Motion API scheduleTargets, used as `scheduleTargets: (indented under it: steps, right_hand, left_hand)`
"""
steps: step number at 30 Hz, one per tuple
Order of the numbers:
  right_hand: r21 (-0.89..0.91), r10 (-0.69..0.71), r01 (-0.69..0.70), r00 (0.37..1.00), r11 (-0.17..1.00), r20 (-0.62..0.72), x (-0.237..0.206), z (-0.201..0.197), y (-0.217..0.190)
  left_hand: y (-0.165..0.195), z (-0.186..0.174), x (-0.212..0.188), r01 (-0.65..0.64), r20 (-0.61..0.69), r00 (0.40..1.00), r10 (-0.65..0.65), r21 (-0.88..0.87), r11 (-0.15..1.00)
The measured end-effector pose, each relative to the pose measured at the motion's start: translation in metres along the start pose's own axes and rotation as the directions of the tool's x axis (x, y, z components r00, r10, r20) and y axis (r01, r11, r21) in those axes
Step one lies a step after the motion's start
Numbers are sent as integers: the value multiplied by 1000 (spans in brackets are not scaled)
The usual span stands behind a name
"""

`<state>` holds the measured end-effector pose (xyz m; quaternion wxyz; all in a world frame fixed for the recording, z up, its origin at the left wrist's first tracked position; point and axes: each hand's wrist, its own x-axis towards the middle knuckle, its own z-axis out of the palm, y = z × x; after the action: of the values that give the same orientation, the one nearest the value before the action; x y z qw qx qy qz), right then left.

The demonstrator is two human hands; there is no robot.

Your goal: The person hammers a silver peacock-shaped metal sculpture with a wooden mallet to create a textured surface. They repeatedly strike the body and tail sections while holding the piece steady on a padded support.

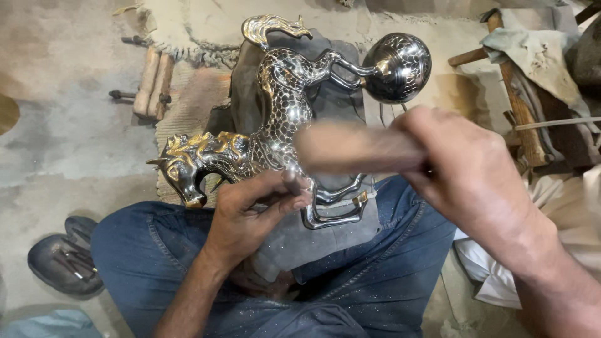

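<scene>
Mid-frame, the metal horse [275,119] looks heavy, stiff, slick; left hand [250,213] pinches a punch [291,182], right hand [469,175] clamps a mallet [350,147]

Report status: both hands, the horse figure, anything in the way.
Left hand pinches a small punch against the metal horse. Right hand grips blurred wooden mallet. Nothing blocking.
</scene>
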<state>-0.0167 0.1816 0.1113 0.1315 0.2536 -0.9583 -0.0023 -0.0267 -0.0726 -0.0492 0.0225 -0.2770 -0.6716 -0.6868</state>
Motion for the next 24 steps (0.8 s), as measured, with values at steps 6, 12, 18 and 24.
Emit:
scheduleTargets:
  steps: [6,12,18,24]
  right_hand:
    - [-17,119,-118,984,993,135,2,0,2]
    - [-132,-9,15,999,991,50,-5,2,7]
    - [53,1,-2,1000,999,29,-7,5,11]
    - [-63,45,-38,992,997,119,-11,8,15]
  left_hand:
    - [0,-3,0,8,35,999,-5,-76,997]
    - [-2,-2,0,1,44,999,3,-91,996]
    - [0,-2,2,90,15,996,-91,30,995]
    - [3,-3,4,-32,60,998,34,-36,999]
